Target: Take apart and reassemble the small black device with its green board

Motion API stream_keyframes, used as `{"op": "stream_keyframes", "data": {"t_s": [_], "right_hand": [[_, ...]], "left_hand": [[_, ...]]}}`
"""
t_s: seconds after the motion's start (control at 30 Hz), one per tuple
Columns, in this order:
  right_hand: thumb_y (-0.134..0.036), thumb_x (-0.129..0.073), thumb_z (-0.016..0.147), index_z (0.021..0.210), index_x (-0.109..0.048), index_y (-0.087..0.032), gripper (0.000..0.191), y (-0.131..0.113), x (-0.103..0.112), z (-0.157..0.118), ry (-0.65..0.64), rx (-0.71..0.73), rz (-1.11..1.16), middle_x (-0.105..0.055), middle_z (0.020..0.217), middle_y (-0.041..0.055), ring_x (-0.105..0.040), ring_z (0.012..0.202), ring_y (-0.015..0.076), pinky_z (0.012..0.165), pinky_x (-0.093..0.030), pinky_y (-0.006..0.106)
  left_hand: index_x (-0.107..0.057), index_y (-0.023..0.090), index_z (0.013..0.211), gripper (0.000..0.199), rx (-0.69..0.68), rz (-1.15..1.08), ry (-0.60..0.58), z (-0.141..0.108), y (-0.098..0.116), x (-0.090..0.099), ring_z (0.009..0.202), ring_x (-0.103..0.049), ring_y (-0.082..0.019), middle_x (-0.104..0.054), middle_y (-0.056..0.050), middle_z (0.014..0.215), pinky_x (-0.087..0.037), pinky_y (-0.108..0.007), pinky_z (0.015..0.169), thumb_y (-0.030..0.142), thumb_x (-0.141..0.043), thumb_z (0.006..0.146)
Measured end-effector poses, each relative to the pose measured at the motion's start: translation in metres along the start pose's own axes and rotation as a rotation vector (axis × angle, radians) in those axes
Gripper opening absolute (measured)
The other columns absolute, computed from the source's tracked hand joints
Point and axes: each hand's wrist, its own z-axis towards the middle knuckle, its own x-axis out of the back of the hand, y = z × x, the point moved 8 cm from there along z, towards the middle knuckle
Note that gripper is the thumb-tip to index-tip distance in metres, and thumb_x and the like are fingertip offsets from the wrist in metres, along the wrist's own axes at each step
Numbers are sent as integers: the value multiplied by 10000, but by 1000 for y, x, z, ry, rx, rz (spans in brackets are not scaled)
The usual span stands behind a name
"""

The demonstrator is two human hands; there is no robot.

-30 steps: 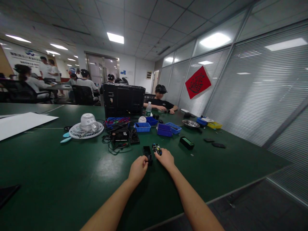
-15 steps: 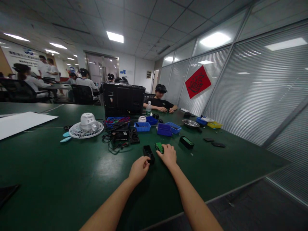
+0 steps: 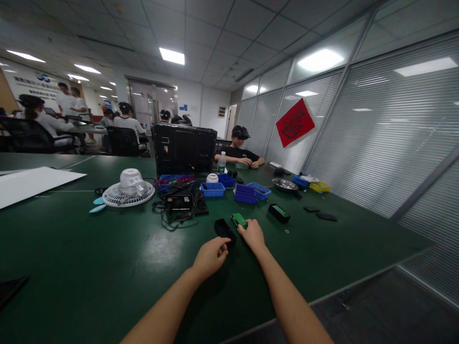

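Observation:
My left hand [image 3: 211, 255] has its fingers closed on the near end of an open black box [image 3: 223, 230], which lies tilted on the green table. My right hand [image 3: 252, 234] pinches the near end of a green circuit board [image 3: 238, 220], just right of the black box. Box and board lie close together, apart from each other. To the right of my right hand stands a second black box with a green board in it [image 3: 278, 213]. A small pale ring [image 3: 287, 231] lies near that box.
Blue bins [image 3: 213, 189], black cabled devices [image 3: 179, 204] and a white fan part [image 3: 128, 197] stand beyond my hands. A large black panel [image 3: 184, 149] rises behind them. A metal bowl [image 3: 284, 184] is at the back right. A person [image 3: 239, 150] sits across the table.
My left hand has moved slightly right with the near end of the black box, which has turned. My right hand has shifted a little right and down along the board.

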Motion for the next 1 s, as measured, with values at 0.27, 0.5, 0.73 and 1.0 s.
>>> {"op": "stream_keyframes", "data": {"t_s": [0.27,0.5,0.73,1.0], "right_hand": [[-422,-576,677,806,-642,-142,315,10,6,4,88,-40,107,-577,828,109,-567,684,196,610,-386,266],[-429,-561,673,742,-527,-195,246,-19,45,-15,352,63,388,-519,788,27,-522,720,167,658,-401,262],[-396,-558,668,685,-430,-214,223,-62,50,-36,274,156,326,-478,750,6,-479,732,168,625,-370,257],[-399,-553,663,704,-431,-214,225,-67,39,-37,167,174,148,-503,789,30,-483,774,185,646,-353,263]], "left_hand": [[-475,263,1152,440,19,-68,-3,1,-4,-2,679,-517,-90,-603,33,891,-399,-209,676,158,-488,725],[-427,208,873,127,246,-105,134,6,-32,2,610,-533,-87,-579,42,724,-365,-197,577,182,-474,758],[-428,217,887,159,231,-32,75,5,-27,-1,618,-534,-88,-587,50,727,-351,-197,581,194,-504,750],[-430,215,924,181,221,-30,54,5,-25,-1,626,-536,-87,-589,46,747,-360,-195,590,184,-498,759]]}}
